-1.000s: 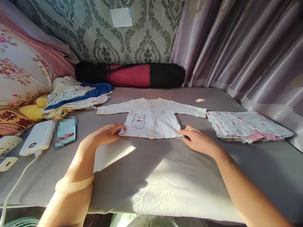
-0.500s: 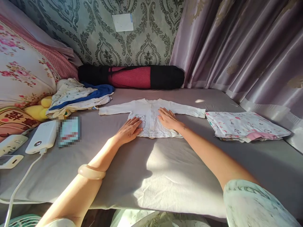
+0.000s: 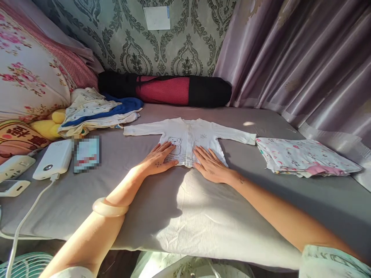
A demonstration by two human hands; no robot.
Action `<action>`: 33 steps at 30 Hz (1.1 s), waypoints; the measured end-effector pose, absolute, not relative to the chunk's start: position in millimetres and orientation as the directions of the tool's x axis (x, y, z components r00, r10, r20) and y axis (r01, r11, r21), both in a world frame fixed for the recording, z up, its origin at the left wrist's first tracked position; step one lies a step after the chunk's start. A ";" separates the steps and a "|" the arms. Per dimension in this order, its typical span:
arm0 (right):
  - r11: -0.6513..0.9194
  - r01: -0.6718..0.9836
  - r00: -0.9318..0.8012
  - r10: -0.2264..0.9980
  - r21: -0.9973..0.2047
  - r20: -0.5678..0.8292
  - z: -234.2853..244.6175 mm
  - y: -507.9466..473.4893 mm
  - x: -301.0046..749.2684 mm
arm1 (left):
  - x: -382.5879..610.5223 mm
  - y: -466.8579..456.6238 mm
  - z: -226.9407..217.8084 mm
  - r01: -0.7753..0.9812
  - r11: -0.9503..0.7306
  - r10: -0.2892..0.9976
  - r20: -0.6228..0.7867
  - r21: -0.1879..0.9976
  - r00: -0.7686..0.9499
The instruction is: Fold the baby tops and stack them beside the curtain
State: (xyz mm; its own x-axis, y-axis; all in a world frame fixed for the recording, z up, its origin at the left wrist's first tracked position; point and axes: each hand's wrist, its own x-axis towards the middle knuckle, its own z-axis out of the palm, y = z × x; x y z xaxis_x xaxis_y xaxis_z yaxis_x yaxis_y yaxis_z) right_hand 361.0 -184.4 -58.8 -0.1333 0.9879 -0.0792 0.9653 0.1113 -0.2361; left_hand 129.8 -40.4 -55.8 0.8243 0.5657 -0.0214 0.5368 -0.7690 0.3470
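Note:
A small white long-sleeved baby shirt [image 3: 189, 135] lies spread flat on the grey sheet, both sleeves stretched out sideways. A bear drawing shows on its front. My left hand [image 3: 159, 157] rests flat on its lower left part, fingers stretched out, palm partly past the hem. On the lower right part lies my right hand [image 3: 211, 164], fingers outstretched, its heel on the sheet below the hem. Neither hand holds anything. Folded printed cloth [image 3: 307, 156] lies at the end of the right sleeve.
Piled clothes [image 3: 98, 112] lie at the back left. A white power bank [image 3: 53, 159] with a cable, a power strip [image 3: 14, 168] and a blurred packet [image 3: 87, 154] are at left. A black and red roll bag [image 3: 164, 90] lies along the wall; a curtain [image 3: 275, 58] hangs right.
My right hand has slid down the shirt toward the hem, uncovering a small print on its chest. The left hand stays near the lower left. The view has shifted slightly.

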 end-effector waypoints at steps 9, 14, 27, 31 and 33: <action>0.161 0.896 -0.167 0.986 -0.413 0.022 -20.2 -202.2 334.2 | 130.9 -42.2 -53.1 0.451 -0.781 0.555 0.150 0.431 0.818; 0.084 0.893 -0.052 0.995 -0.442 0.084 -33.9 -172.1 330.8 | 143.0 -55.5 -50.3 0.213 -0.857 0.380 0.295 0.470 0.877; -0.231 0.348 0.194 0.966 -0.909 -0.172 -39.4 -149.3 357.9 | 158.0 -68.7 -57.2 0.243 -0.932 0.317 0.280 0.269 0.906; -0.269 0.196 0.203 0.952 -0.943 -0.230 -43.4 -147.6 360.8 | 161.6 -71.3 -59.0 0.228 -0.956 0.279 0.333 0.185 0.901; -0.280 0.178 0.199 0.949 -0.944 -0.244 -43.2 -148.8 360.2 | 162.0 -73.1 -58.7 0.216 -0.960 0.268 0.356 0.179 0.896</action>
